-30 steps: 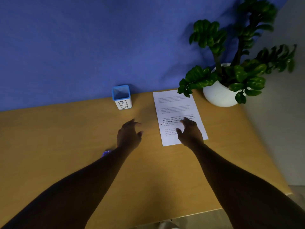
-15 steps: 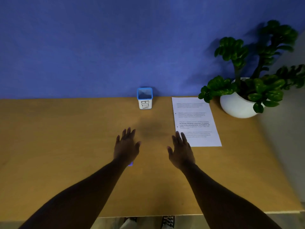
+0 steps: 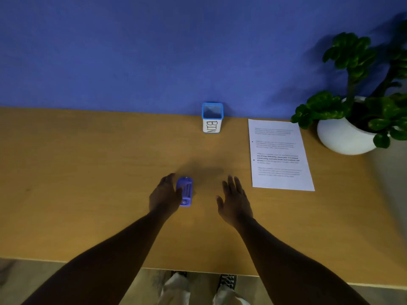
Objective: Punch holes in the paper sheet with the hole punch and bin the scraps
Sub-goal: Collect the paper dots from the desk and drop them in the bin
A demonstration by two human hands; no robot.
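A small purple hole punch (image 3: 185, 191) lies on the wooden desk (image 3: 88, 183), just right of my left hand (image 3: 164, 195). The left hand's fingers are extended and its edge touches or nearly touches the punch. My right hand (image 3: 234, 200) hovers open over bare desk, well right of the punch and left of the paper. The printed white paper sheet (image 3: 278, 155) lies flat at the right. A small white cup with a blue rim, labelled BIN (image 3: 212, 118), stands at the back against the wall.
A white pot with a green plant (image 3: 345, 135) stands at the back right, its leaves reaching over the paper's top right corner. A blue wall closes the desk's far side. The desk's front edge is near my legs.
My right hand came off the paper and drew back to the left. My left hand shifted left, uncovering the purple hole punch beside it. The camera view swung leftward.
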